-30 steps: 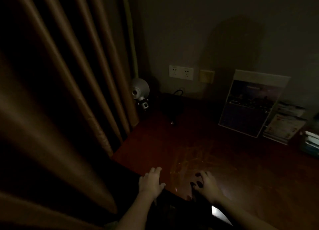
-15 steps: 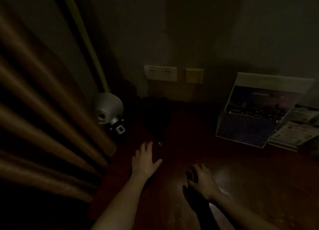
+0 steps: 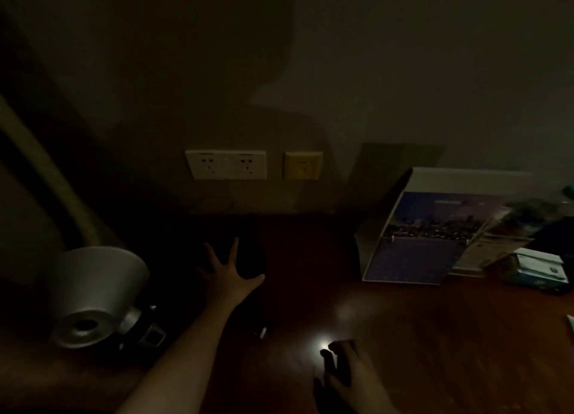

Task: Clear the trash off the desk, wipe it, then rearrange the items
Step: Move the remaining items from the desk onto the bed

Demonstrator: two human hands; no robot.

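Left hand [image 3: 228, 274]: spreading wide, empty, reaching for black rounded object [image 3: 252, 260].
Right hand [image 3: 344, 373]: lying curled; hold impossible to tell.
Handling: seemingly light; gripping its sides suits.

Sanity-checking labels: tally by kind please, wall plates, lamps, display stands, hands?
Wall plates: 2, white socket plate and yellow plate
Lamp: 1
Display stand: 1
Hands: 2, left hand and right hand
Total: 6
Blurred pile at far right not counted.
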